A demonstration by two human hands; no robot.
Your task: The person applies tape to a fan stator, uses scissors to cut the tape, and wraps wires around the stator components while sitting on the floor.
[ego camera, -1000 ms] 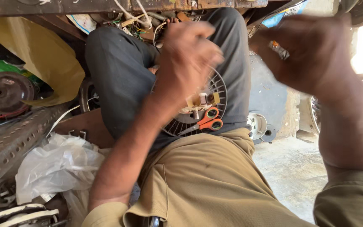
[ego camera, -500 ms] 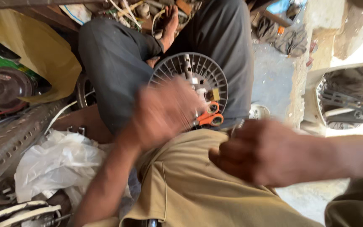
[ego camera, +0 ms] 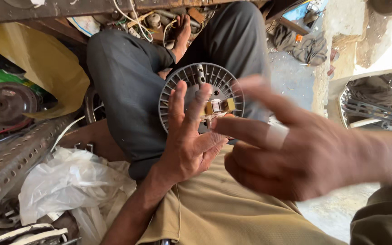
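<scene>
right hand (ego camera: pixel 305 154) nearest, blurred, fingers loosely spread, bandage on one, nothing held. left hand (ego camera: pixel 191 136) open-palmed, fingers splayed, empty, in front of round grey slotted fan housing (ego camera: pixel 200 97) resting on dark-trousered lap. small yellow motor coil block (ego camera: pixel 218 106) seen at its centre. step judged as inspection; a firm grip on the ribbed plastic rim is called for.

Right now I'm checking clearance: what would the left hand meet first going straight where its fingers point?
Probably the round grey fan grille just beyond the left hand; depth is unclear.
</scene>
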